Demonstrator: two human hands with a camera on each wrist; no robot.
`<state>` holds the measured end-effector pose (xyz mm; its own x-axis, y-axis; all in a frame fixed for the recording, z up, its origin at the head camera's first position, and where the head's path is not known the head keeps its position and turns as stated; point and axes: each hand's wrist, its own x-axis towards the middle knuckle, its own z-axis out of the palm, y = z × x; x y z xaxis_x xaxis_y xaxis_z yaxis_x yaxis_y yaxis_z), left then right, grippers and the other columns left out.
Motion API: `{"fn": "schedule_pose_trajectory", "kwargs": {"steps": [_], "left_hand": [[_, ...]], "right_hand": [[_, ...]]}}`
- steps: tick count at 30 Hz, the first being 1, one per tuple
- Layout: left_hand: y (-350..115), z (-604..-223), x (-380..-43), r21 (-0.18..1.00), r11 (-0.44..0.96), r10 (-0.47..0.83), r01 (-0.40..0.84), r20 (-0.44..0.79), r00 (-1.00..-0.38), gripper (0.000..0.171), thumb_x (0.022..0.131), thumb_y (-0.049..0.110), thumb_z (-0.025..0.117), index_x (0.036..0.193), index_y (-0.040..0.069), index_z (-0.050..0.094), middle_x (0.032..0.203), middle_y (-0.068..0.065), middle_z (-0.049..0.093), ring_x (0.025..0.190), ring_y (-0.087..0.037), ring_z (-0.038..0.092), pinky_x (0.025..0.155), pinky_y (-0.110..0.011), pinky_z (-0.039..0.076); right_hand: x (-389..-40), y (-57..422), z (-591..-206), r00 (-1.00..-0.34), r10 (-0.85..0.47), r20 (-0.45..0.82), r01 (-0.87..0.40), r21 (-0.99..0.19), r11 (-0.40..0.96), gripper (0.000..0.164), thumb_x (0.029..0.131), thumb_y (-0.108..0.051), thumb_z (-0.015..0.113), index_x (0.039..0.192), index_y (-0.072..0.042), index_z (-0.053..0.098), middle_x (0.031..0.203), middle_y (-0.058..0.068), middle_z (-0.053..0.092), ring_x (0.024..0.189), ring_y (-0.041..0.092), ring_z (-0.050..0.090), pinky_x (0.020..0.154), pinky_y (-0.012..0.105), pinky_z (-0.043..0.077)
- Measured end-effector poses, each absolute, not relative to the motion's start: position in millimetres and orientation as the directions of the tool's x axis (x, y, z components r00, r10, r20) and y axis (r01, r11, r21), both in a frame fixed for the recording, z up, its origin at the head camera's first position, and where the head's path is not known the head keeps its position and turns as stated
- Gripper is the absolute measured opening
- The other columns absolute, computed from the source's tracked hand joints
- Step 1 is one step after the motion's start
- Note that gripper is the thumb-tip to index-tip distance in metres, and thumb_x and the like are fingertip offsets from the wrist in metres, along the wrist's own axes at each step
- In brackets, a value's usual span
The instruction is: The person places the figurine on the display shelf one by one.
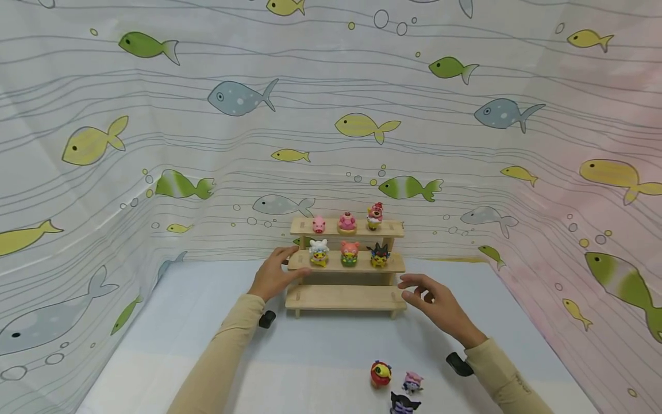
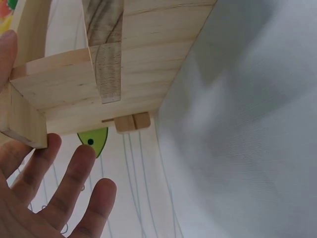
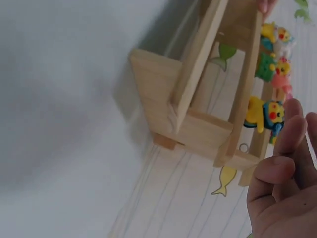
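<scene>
The wooden stand has 3 levels and is placed at the far part of the worktop, before the curtain of fish. The left grip pinches the left end of the middle shelf, with the thumb at the front and fingers behind. The right grip holds nothing; its fingers are loosely bent, near the right end of the stand but apart from it.

The step in hand looks like steadying or adjusting this stand. To do it well, I would support both ends at equal height, press only lightly, and move slowly, because the 3 upper figurines and the 3 middle figurines stand free and could tip over. The right fingers should come to the wood from the side, not from above, so that they do not touch the black-eared figurine.

The worktop is white and appears smooth, so probably the stand can slide easily. At its near side there are 3 more figurines, close to the right sleeve; this elbow needs care. Around, the pale curtain shows green, yellow and blue fish with wavy lines.
</scene>
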<state>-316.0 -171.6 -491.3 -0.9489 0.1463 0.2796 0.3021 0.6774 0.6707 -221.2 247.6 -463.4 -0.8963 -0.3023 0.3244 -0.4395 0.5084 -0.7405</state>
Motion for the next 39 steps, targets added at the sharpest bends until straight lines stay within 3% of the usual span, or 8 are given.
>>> {"fn": "schedule_pose_trajectory", "kwargs": {"steps": [6,14,22,31,39], "left_hand": [[-172.0,-489.9,-315.1,0.667,0.68,0.152,0.306,0.28,-0.948,0.087,0.078,0.066,0.077,0.148,0.022,0.053,0.144,-0.005,0.052,0.116,-0.03,0.06,0.09,-0.049,0.053],[-172.4,-490.5,-316.5,0.672,0.68,0.137,0.294,0.278,-0.951,0.087,0.077,0.067,0.078,0.148,0.023,0.053,0.144,-0.004,0.052,0.116,-0.027,0.059,0.09,-0.048,0.053],[-172.1,-489.3,-315.2,0.675,0.678,0.145,0.289,0.263,-0.954,0.088,0.078,0.066,0.077,0.149,0.022,0.052,0.145,-0.005,0.051,0.116,-0.027,0.059,0.091,-0.049,0.052],[-171.8,-489.3,-314.5,0.678,0.677,0.142,0.287,0.262,-0.955,0.086,0.079,0.065,0.077,0.149,0.023,0.052,0.146,-0.005,0.051,0.116,-0.027,0.059,0.09,-0.049,0.052],[-171.4,-489.6,-313.2,0.676,0.676,0.143,0.292,0.268,-0.953,0.088,0.078,0.067,0.076,0.15,0.021,0.052,0.146,-0.006,0.051,0.115,-0.027,0.058,0.09,-0.048,0.052]], "right_hand": [[-192.9,260.1,-472.8,-0.908,-0.354,0.224,-0.389,-0.766,0.512,0.026,0.098,-0.031,0.07,0.124,-0.027,0.069,0.113,-0.004,0.071,0.087,0.014,0.059,0.07,0.027,0.048],[-160.6,278.4,-486.4,-0.891,-0.44,0.114,-0.346,-0.799,0.492,0.021,0.099,-0.026,0.069,0.12,-0.027,0.069,0.11,0.007,0.072,0.081,0.013,0.058,0.064,0.027,0.047],[-140.3,286.3,-501.9,-0.857,-0.513,0.046,-0.317,-0.833,0.454,0.023,0.099,-0.016,0.069,0.122,-0.012,0.069,0.109,0.01,0.072,0.077,0.013,0.058,0.06,0.025,0.046],[-132.3,283.2,-514.2,-0.845,-0.534,-0.007,-0.304,-0.816,0.491,0.021,0.098,-0.024,0.071,0.117,-0.016,0.071,0.106,0.001,0.072,0.077,0.008,0.058,0.06,0.024,0.046],[-129.2,283.9,-522.3,-0.827,-0.561,-0.033,-0.266,-0.856,0.442,0.019,0.098,-0.02,0.07,0.116,-0.02,0.072,0.098,0.004,0.069,0.078,0.008,0.056,0.06,0.022,0.044]]}}
